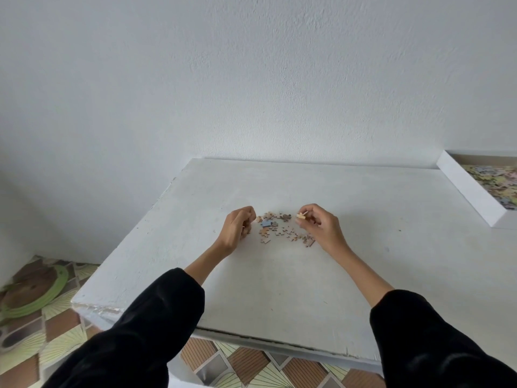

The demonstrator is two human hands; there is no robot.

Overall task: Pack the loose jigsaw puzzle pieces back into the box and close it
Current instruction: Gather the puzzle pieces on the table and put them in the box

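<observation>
Fingers (307, 212) of the right hand (321, 228) are closed together, thumb against forefinger, pinching one pale piece (301, 216) held just above the tabletop. Fingers of the left hand (237, 225) are curled inward toward the palm; brownish bits show under them, so the hand appears to grip a few puzzle pieces, though the view is not sharp there. Both forearms come from black sleeves (145, 326) at the lower frame edge. Wall (251, 79): plain white, filling the upper half of the view. Table (279, 289): white, painted, chipped along the near edge, set against the wall. Floor (56, 317): patterned tiles in brown, grey and pale green; a round green-rimmed object (53, 292) lies on it at left. Box (464, 189): white, shallow, open on top, at the far right of the table and cut by the frame edge, well apart from both hands. Contents: a layer of pastel pieces (495, 183) in yellow, lilac and green; their print is too blurred to read. Puzzle pieces (279, 229): a small loose scatter on the table between the two hands, mostly brown backs up, one blue piece (266, 223) among them, nearer the left hand. The scatter touches neither the box nor the table edge.
</observation>
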